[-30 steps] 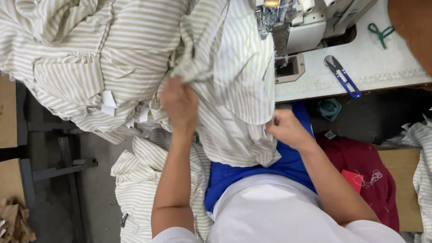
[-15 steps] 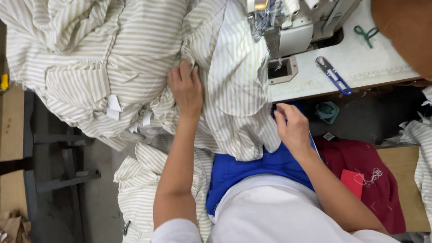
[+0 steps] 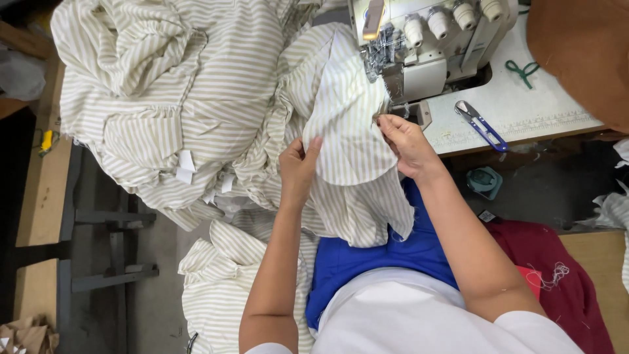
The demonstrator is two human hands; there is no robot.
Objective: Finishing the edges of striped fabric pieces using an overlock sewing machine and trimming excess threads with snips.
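Two bare hands grip a piece of cream-and-tan striped fabric (image 3: 350,141) in front of an overlock sewing machine (image 3: 426,42).

Left hand (image 3: 298,167) pinches the fabric's left edge, fingers closed on it; right hand (image 3: 405,141) pinches its right edge just beside the machine's presser foot. More striped garments (image 3: 164,98) are heaped to the left. Blue-handled thread snips (image 3: 481,124) lie on the white table (image 3: 524,108), right of the machine.

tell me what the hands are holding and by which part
Both hold the striped fabric piece: the left hand grips its left edge, and the right hand pinches its right edge beside the sewing machine.
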